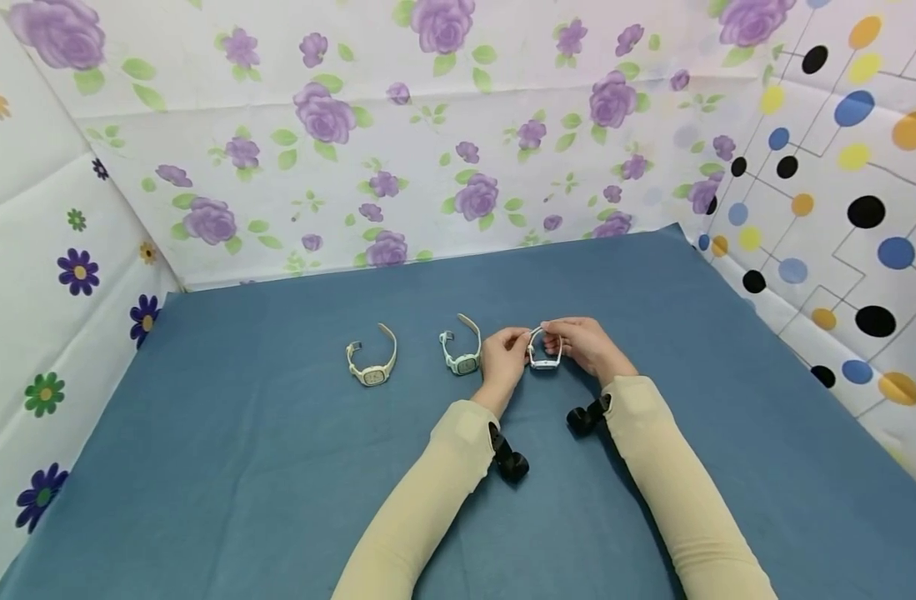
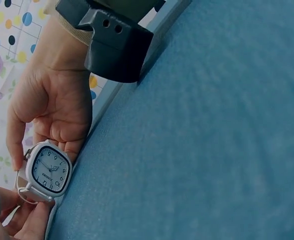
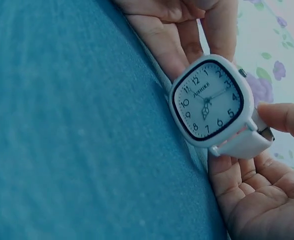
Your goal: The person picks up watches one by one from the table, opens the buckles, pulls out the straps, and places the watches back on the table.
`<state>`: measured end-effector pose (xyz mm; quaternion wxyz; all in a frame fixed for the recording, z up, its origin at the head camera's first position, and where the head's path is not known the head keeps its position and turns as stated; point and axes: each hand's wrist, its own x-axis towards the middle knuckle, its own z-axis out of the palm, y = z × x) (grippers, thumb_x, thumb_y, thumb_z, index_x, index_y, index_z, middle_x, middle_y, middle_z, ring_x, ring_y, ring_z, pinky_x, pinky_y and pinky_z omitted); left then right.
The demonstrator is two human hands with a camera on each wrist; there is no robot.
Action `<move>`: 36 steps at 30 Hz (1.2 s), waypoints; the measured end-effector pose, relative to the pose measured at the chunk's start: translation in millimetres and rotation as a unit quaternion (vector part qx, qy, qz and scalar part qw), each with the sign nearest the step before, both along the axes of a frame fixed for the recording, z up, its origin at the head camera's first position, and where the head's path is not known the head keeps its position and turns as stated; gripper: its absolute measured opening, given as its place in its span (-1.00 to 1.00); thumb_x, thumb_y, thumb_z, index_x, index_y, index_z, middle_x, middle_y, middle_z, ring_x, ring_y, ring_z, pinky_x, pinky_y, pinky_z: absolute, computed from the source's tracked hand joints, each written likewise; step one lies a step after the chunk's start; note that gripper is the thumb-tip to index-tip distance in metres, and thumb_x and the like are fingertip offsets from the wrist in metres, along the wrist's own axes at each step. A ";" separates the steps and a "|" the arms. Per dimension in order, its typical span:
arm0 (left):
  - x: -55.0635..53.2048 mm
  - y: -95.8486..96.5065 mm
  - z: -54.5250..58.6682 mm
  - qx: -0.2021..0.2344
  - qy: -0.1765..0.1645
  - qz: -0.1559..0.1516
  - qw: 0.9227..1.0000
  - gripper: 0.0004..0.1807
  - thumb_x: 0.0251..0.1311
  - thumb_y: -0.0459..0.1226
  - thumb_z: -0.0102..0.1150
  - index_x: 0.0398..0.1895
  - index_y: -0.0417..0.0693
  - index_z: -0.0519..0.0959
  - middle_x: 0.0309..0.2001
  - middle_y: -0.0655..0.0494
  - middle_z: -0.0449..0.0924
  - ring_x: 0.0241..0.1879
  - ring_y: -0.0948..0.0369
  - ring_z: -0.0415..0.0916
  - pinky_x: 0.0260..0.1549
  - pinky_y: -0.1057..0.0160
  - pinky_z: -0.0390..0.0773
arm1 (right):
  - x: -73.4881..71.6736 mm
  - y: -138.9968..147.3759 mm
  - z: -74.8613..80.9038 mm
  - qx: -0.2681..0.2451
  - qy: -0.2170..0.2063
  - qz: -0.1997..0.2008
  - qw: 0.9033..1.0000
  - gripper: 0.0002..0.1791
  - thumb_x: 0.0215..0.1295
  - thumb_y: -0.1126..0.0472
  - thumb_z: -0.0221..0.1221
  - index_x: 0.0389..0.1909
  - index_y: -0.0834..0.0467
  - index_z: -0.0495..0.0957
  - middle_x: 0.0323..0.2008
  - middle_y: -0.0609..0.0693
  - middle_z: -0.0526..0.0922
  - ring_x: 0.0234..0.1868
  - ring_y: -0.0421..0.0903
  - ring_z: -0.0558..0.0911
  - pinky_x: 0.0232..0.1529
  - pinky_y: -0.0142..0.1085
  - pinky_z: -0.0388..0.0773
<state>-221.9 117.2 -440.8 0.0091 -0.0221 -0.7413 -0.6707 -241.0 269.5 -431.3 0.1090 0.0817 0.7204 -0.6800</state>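
A white wristwatch (image 1: 545, 364) with a rounded square dial is held face toward the person, its strap bent back into a loop. My left hand (image 1: 503, 360) pinches the strap on the left side. On the other side, my right hand (image 1: 587, 343) holds the strap, with the thumb near the metal buckle (image 3: 268, 133) in the right wrist view. Fingers partly hide the strap ends, so I cannot tell whether they are joined. A pale green watch (image 1: 467, 364) lies unfastened just left of my left hand. Farther left lies a cream watch (image 1: 373, 376), also unfastened.
A blue cloth (image 1: 292, 483) covers the table. Flowered sheeting (image 1: 397, 167) stands along the back, with dotted sheeting (image 1: 870, 250) on the right and daisy-patterned sheeting (image 1: 45, 333) on the left. Black wrist cameras (image 1: 512, 465) stick out from both sleeves.
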 end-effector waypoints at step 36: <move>0.4 -1.8 0.0 0.037 -0.038 -0.015 0.998 -0.79 0.32 -0.29 0.11 -0.13 -0.20 0.68 -0.21 -0.16 0.67 -0.24 0.07 0.65 -0.34 0.31 0.68 | -5.3 0.7 2.0 0.031 -0.019 0.026 0.999 -0.69 0.37 0.17 0.10 -0.05 0.35 0.46 -0.47 -0.08 0.57 -0.44 -0.22 0.56 -0.30 -0.36 0.57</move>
